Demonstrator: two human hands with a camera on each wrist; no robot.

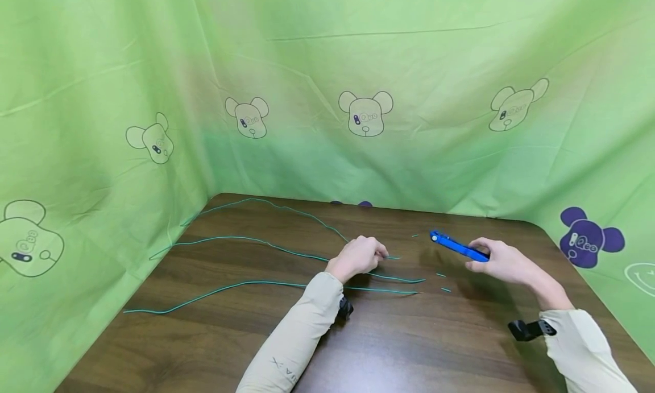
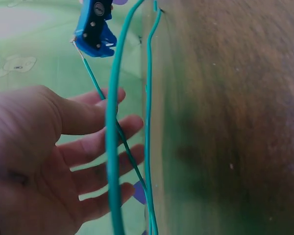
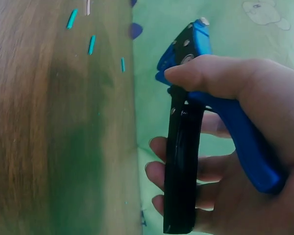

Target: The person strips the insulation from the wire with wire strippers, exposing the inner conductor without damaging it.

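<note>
My left hand [image 1: 360, 255] pinches a thin green wire [image 2: 91, 76] between thumb and forefinger. Past the fingertips, this wire ends in a short bare strand [image 2: 78, 50]. Two more green wires [image 1: 251, 282] run across the table beneath my left hand and forearm. In my right hand [image 1: 504, 262] are blue wire strippers [image 1: 457, 247], held above the table to the right of the wire ends. The right wrist view shows my fingers curled about their black handle [image 3: 181, 171], with the thumb near the head. Their jaws are apart from the wires in the head view.
Three short green insulation pieces, including a far piece [image 1: 415, 235] and a near piece [image 1: 446, 289], lie on the brown wooden table [image 1: 204, 347] near the strippers. A green curtain [image 1: 307, 52] with bear faces surrounds the table's back and sides.
</note>
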